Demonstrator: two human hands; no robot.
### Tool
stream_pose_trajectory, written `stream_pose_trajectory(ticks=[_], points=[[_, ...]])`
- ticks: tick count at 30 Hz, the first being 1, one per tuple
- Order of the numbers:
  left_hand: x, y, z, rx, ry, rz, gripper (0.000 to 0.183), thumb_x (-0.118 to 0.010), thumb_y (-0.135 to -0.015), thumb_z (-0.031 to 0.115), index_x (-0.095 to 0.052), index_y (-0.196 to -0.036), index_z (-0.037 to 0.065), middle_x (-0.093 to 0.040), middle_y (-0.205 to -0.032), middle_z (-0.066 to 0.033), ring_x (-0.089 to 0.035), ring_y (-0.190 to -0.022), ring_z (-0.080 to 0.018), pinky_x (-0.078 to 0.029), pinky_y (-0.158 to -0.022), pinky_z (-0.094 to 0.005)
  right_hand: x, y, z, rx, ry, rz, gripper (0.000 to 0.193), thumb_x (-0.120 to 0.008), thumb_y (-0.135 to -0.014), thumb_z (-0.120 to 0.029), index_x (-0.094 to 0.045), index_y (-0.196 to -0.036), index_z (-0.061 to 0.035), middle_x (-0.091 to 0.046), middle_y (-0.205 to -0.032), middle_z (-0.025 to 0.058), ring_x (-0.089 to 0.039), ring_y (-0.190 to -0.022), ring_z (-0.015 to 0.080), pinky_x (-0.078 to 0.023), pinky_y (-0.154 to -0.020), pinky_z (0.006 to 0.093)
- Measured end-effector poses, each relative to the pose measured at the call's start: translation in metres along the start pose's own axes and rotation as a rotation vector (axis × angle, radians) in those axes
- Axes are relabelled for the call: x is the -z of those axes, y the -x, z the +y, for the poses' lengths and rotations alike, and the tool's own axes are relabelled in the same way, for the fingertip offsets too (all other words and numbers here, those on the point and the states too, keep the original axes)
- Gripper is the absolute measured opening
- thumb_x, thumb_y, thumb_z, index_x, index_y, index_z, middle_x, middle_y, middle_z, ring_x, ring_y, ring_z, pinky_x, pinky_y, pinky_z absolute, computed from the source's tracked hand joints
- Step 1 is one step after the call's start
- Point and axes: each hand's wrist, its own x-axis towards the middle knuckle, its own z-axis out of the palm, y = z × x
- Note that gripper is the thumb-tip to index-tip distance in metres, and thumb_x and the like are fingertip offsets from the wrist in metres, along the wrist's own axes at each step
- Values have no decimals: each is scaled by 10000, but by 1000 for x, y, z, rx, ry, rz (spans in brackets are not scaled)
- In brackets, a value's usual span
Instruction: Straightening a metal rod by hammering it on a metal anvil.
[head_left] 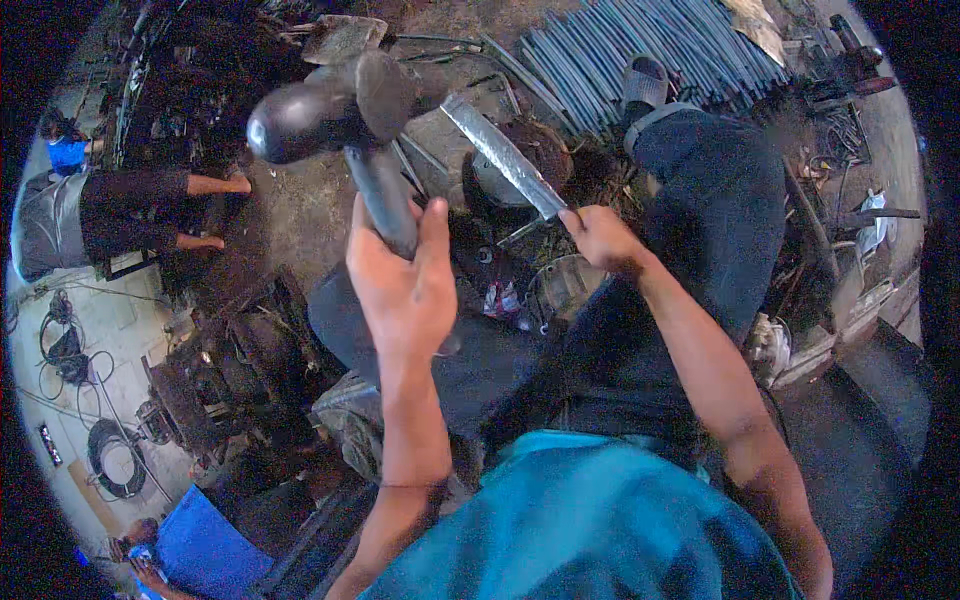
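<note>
My left hand (400, 285) is closed round the handle of a hammer (385, 195), raised so that its heavy, rounded dark metal head is uppermost. In my right hand (605, 240) is the narrow end of a knife blade (505, 160), a long flat piece of bright metal with dimpled marks along its face. The blade slants up and left over a round dark block (550, 155); whether the two touch I cannot tell. Hammer and blade are apart.
Many thin metal rods (640, 60) lie bundled at the far right, beside my sandalled foot (646, 85). Rusty machinery (240, 370) stands at left. Other people are at the left, one in blue (215, 535) at the lower left. A coiled black cable (115, 455) lies near the wall.
</note>
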Motion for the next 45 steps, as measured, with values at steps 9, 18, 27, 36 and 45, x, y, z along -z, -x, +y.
stream_pose_trajectory(ticks=[9,18,27,36,45], points=[[-76,-19,-130,63,-448,-199,256,-604,-777,97,-539,-937,-93,-621,-861,-323,-614,-861,-477,-490,-769,-505,3,16,-22,-63,-45,-32,459,-491,-947,-370,-653,-806,36,-636,-806,282,-628,-794,449,-485,-703,513],[8,-13,-1,173,-23,-143,129,-633,-816,46,-525,-876,6,-518,-714,-45,-474,-667,-107,-426,-614,-291,-10,-1,6,-29,-142,-80,470,-478,-962,-373,-627,-801,43,-595,-761,305,-619,-720,428,-452,-647,476],[-60,16,-66,32,-296,-194,232,-585,-796,71,-505,-967,-63,-598,-749,-315,-603,-782,-500,-499,-672,-462,3,7,-12,-130,-133,-23,507,-484,-948,-402,-658,-780,43,-633,-818,293,-623,-796,465,-488,-738,526],[-39,-18,-87,128,-207,-245,167,-640,-756,124,-567,-818,-14,-572,-675,-89,-561,-613,-174,-450,-577,-312,-15,8,-4,114,-112,133,425,-499,-946,-345,-643,-831,38,-615,-826,297,-601,-827,486,-469,-746,507],[-10,7,4,-136,-29,61,153,-579,-819,1,-523,-959,-26,-574,-707,-96,-555,-686,-178,-473,-665,-323,0,1,-10,-18,-98,-79,483,-471,-962,-375,-628,-788,47,-599,-748,292,-611,-733,447,-452,-652,502]])
